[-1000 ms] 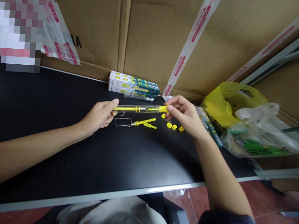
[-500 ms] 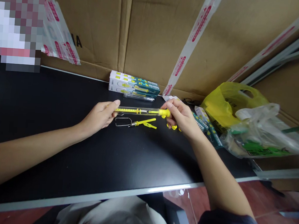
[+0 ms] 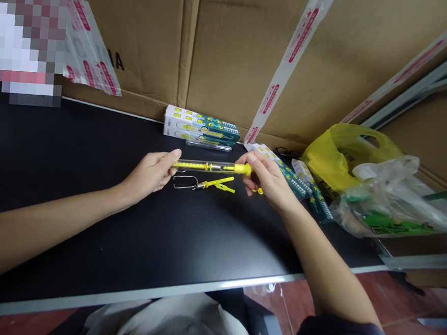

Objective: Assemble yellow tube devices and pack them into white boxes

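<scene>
A clear tubular spring scale (image 3: 196, 166) with a yellow graduated rod inside lies level between my hands, just above the table. My left hand (image 3: 153, 172) is closed round its left end, thumb on top. At the other end, the fingers of my right hand (image 3: 265, 174) pinch the yellow end cap (image 3: 242, 169). Just below the tube, on the table, rest a bent wire hook (image 3: 185, 182) joined to a yellow rod (image 3: 219, 181) and a small yellow piece (image 3: 225, 188). Small yellow parts (image 3: 260, 191) are partly hidden by my right hand.
Behind the tube, printed boxes (image 3: 201, 125) stand stacked against cardboard, with clear tubes (image 3: 209, 145) before them. More boxes (image 3: 313, 191) lie right of my right hand, near a yellow bag (image 3: 324, 154) and a clear bag (image 3: 393, 194). The black table (image 3: 144, 254) has a pale front edge.
My right hand and the yellow cap have shifted slightly left toward the tube. More of the box behind that hand shows. My left hand keeps its hold.
</scene>
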`<state>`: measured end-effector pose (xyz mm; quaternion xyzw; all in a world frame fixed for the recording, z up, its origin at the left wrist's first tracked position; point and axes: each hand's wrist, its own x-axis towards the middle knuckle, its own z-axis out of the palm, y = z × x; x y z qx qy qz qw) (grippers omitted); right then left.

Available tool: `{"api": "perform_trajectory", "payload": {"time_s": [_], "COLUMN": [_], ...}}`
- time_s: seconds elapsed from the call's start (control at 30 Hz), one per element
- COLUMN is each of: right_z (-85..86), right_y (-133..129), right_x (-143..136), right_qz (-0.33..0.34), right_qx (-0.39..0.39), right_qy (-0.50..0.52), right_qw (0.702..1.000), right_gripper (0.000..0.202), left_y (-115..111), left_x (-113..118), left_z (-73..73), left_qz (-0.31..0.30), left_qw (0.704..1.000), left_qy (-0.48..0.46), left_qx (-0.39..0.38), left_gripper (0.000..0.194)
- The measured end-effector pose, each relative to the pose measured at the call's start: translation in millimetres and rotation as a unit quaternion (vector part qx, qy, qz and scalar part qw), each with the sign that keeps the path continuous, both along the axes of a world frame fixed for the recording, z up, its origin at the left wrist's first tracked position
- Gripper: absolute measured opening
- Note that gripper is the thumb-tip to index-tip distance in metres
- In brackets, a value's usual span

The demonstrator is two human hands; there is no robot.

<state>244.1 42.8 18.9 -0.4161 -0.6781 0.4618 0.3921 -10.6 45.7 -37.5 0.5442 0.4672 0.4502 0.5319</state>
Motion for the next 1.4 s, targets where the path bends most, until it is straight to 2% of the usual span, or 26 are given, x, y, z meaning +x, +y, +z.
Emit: {"api": "perform_trajectory", "payload": {"time_s": [0.17, 0.27, 0.43, 0.53, 0.73, 1.1, 1.4], "right_z": [5.7, 7.4, 5.6, 4.3, 4.6, 4.8, 7.4], "right_y": [0.5, 1.5, 4.1, 5.4, 5.0, 3.5, 1.1], "right_x": [7.2, 8.7, 8.6, 9.6, 10.6, 7.7, 6.6], "right_qz": [0.052, 0.067, 0.044, 0.033, 0.025, 0.03, 0.031], "right_qx": [-0.029, -0.025, -0.011, -0.008, -0.01, 0.001, 0.005], "right_qy": [0.016, 0.022, 0.018, 0.015, 0.019, 0.014, 0.008], "right_qw": [0.998, 0.997, 0.999, 0.999, 0.999, 0.999, 0.999], "right_gripper": [0.029, 0.028, 0.03, 0.033, 0.033, 0.035, 0.039], "left_y": [-0.2, -1.1, -2.1, -2.5, -2.2, -2.4, -1.3], "left_x": [2.0, 2.2, 0.7, -0.2, 0.0, 2.6, 2.1], "left_z": [6.1, 8.3, 7.2, 6.5, 8.4, 4.5, 8.9], "left_qz": [0.014, -0.004, -0.06, -0.07, -0.074, -0.058, -0.076], "left_qw": [0.999, 0.998, 0.995, 0.995, 0.995, 0.993, 0.988], "left_qy": [-0.033, -0.046, -0.069, -0.065, -0.051, -0.082, -0.102], "left_qx": [-0.029, -0.05, -0.049, -0.039, -0.049, -0.057, -0.093], "left_gripper": [0.043, 0.043, 0.035, 0.034, 0.038, 0.038, 0.038]}}
